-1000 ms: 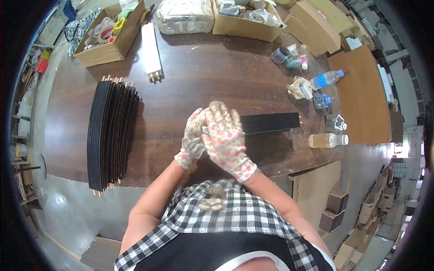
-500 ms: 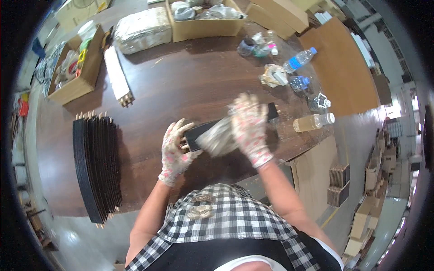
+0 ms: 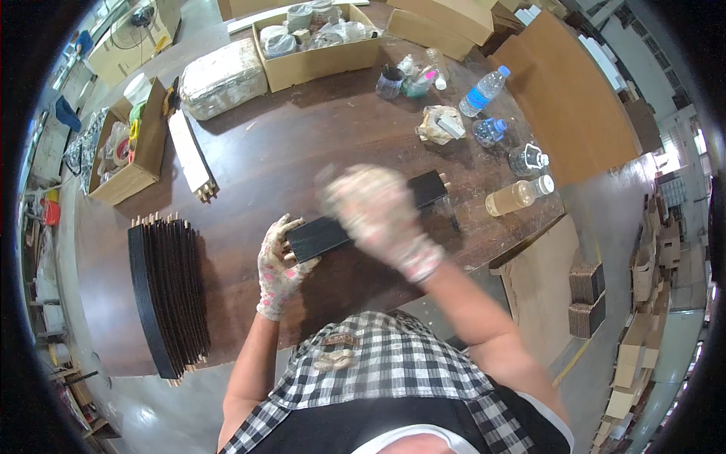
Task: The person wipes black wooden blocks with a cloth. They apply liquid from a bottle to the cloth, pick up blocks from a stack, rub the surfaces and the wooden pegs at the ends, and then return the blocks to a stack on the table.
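Observation:
A black slat [image 3: 321, 239] with pale wooden pegs at its ends lies slantwise on the table before me. My left hand [image 3: 278, 261], in a white glove with pink spots, grips its left end, thumb on the near side and fingers on the far side. Over the middle of the slat is my right hand [image 3: 374, 212], gloved alike and smeared by motion. A greyish blur at its fingertips looks like the edge of a crumpled cloth [image 3: 327, 178], mostly hidden by the glove. The slat's right end shows past this hand.
Several similar black slats [image 3: 166, 295] stand packed in a row at the left. Behind them are a white-topped bundle [image 3: 190, 155], an open carton [image 3: 125, 178] and a wrapped package [image 3: 223, 79]. Bottles [image 3: 518, 197] and a crumpled wrapper [image 3: 440, 125] line the table's right side.
My right hand has swept left along the slat, and the grey cloth has gone mostly out of sight behind it. My left hand stays at the slat's left end.

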`<state>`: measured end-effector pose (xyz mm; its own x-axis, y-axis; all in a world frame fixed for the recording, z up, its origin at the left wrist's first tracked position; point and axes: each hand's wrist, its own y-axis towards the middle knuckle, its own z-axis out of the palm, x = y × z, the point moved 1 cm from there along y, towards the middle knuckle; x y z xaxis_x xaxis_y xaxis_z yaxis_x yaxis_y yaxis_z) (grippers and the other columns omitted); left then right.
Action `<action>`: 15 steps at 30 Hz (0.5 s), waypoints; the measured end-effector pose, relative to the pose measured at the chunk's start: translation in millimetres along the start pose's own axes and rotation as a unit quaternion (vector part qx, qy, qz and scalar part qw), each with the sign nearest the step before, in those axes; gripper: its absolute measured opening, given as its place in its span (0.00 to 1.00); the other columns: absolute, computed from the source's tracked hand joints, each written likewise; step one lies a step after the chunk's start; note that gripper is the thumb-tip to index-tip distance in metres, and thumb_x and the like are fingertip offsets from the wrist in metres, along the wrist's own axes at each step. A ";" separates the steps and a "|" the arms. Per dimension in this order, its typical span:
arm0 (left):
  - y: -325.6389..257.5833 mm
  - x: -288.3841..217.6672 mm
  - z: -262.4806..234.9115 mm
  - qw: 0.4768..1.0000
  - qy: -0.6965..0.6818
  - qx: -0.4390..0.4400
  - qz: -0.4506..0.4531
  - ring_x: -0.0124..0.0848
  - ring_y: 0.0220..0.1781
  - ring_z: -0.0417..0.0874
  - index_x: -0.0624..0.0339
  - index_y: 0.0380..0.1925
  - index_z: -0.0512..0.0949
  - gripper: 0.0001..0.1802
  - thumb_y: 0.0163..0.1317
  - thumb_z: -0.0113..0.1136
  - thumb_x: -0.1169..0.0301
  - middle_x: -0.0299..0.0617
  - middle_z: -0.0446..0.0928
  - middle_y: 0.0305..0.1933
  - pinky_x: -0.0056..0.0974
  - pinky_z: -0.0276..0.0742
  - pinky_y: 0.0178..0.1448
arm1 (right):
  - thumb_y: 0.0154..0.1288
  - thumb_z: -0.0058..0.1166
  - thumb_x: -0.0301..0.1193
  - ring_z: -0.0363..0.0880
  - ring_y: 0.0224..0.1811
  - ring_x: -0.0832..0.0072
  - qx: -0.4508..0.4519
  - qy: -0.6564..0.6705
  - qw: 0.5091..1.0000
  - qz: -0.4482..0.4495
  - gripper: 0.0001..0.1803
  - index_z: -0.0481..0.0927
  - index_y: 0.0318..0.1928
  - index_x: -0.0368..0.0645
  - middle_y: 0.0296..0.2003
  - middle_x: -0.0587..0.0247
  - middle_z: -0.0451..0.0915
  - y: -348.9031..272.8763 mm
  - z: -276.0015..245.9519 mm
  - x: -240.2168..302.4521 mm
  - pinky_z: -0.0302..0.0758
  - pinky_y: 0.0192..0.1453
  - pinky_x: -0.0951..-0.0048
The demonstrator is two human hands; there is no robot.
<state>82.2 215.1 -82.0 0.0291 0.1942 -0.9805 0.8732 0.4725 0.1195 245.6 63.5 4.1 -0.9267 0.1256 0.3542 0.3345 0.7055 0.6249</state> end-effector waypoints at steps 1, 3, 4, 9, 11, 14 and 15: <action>1.3 3.6 0.0 1.000 0.026 -0.001 0.011 0.38 0.58 0.79 0.60 0.57 0.74 0.37 0.46 0.77 0.62 0.48 0.66 0.66 0.38 0.84 0.52 | 0.68 0.49 0.39 0.79 0.52 0.63 0.040 -0.187 0.981 -0.023 0.13 0.83 0.44 0.48 0.42 0.66 0.84 -14.6 25.3 26.6 0.68 0.62 0.44; 2.2 3.6 1.5 1.000 0.000 -0.012 0.008 0.38 0.59 0.78 0.59 0.56 0.74 0.37 0.46 0.77 0.61 0.48 0.66 0.66 0.39 0.84 0.53 | 0.68 0.46 0.40 0.74 0.59 0.61 0.029 -0.214 0.976 0.039 0.14 0.83 0.44 0.50 0.48 0.67 0.83 -38.2 48.0 1.1 0.59 0.65 0.34; 0.3 -0.3 -2.3 1.000 0.007 -0.022 -0.002 0.38 0.59 0.78 0.59 0.56 0.75 0.36 0.46 0.77 0.61 0.48 0.66 0.66 0.40 0.84 0.53 | 0.69 0.45 0.41 0.76 0.57 0.63 0.102 -0.216 0.967 0.088 0.15 0.83 0.45 0.50 0.49 0.67 0.83 -24.0 25.5 -3.6 0.63 0.63 0.40; 2.1 -16.4 -2.2 0.999 -0.021 0.015 -0.048 0.37 0.58 0.78 0.57 0.64 0.68 0.45 0.43 0.78 0.64 0.47 0.62 0.70 0.41 0.81 0.56 | 0.73 0.44 0.37 0.84 0.43 0.65 0.096 -0.254 0.878 0.393 0.15 0.82 0.46 0.43 0.43 0.56 0.84 -82.0 -80.6 -144.6 0.78 0.48 0.67; -3.4 -6.8 -6.6 0.997 -0.076 0.012 -0.004 0.36 0.60 0.75 0.56 0.67 0.63 0.50 0.43 0.80 0.65 0.45 0.53 0.74 0.42 0.80 0.56 | 0.74 0.43 0.37 0.84 0.46 0.67 -0.106 -0.116 0.926 0.343 0.17 0.81 0.48 0.40 0.45 0.52 0.83 -96.3 -91.8 -150.4 0.78 0.49 0.68; -6.8 -15.2 -8.4 0.993 -0.115 -0.029 -0.016 0.41 0.64 0.71 0.53 0.66 0.66 0.48 0.43 0.79 0.60 0.47 0.57 0.72 0.46 0.75 0.61 | 0.72 0.50 0.34 0.83 0.42 0.70 -0.114 0.067 0.913 0.387 0.14 0.80 0.50 0.38 0.43 0.56 0.84 -94.0 -95.3 -144.8 0.78 0.47 0.69; -4.3 -11.0 -11.7 0.996 0.075 -0.024 0.042 0.43 0.64 0.69 0.52 0.64 0.68 0.46 0.43 0.79 0.59 0.47 0.61 0.69 0.47 0.72 0.63 | 0.72 0.50 0.34 0.83 0.42 0.70 -0.111 0.074 0.913 0.386 0.14 0.80 0.50 0.38 0.43 0.56 0.84 -86.7 -89.6 -133.0 0.78 0.47 0.69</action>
<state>72.4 221.0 -70.0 0.0248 0.3591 -0.9330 0.8460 0.4897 0.2110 355.2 -76.9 -34.9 -0.3734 0.4189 0.8277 0.9193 0.2868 0.2696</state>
